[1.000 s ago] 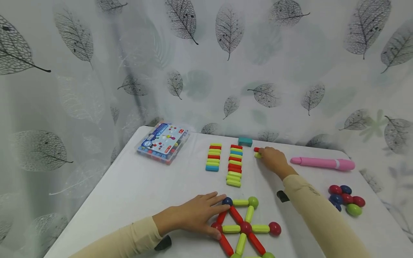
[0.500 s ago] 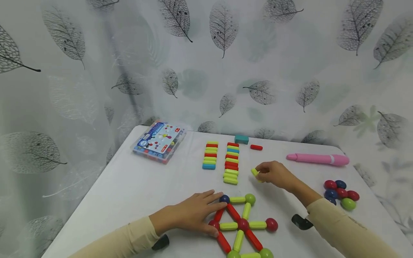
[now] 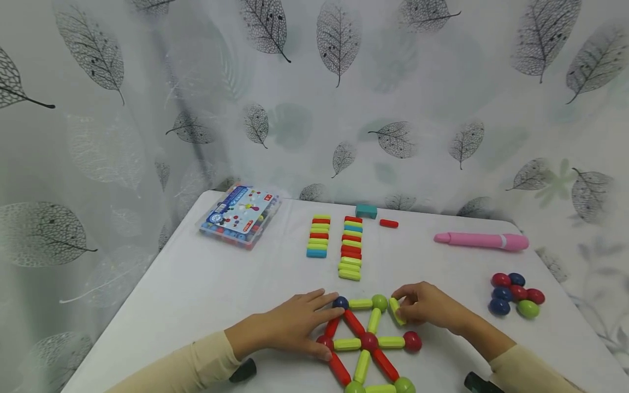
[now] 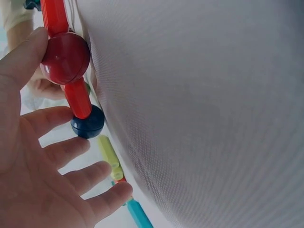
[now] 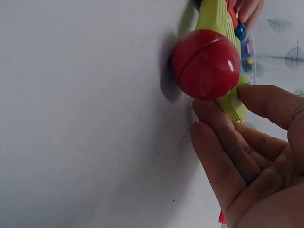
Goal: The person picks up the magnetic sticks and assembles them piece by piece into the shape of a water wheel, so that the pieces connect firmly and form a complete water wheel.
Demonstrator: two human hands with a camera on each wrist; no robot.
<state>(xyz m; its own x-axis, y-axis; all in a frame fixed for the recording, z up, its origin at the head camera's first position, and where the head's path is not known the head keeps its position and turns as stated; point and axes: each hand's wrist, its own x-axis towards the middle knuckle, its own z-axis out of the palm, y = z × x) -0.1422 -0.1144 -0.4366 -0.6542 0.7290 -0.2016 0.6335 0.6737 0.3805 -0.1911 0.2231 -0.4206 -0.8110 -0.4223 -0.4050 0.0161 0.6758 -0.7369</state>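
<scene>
My right hand (image 3: 432,308) pinches a yellow-green magnetic rod (image 3: 397,311) between thumb and fingers, beside the green ball (image 3: 380,303) and above the red ball (image 3: 413,341) at the right of a flat wheel-like frame of rods and balls. In the right wrist view that red ball (image 5: 206,65) partly hides the rod (image 5: 232,105). With its fingers spread, my left hand (image 3: 290,326) rests at the frame's left side. Its thumb lies on a red ball (image 4: 65,58) and its index fingertip is right at a dark blue ball (image 4: 88,122). A red ball (image 3: 369,341) joins the frame's middle rods.
Two columns of rods (image 3: 350,249) lie behind the frame, with a teal block (image 3: 366,211) and a lone red rod (image 3: 389,224) farther back. A labelled parts case (image 3: 241,215) stands back left. A pink pen-shaped thing (image 3: 481,240) and several loose balls (image 3: 518,293) lie right.
My right hand has come from the back of the table toward the frame with the yellow-green rod, leaving the red rod behind. My left hand has stayed on the frame.
</scene>
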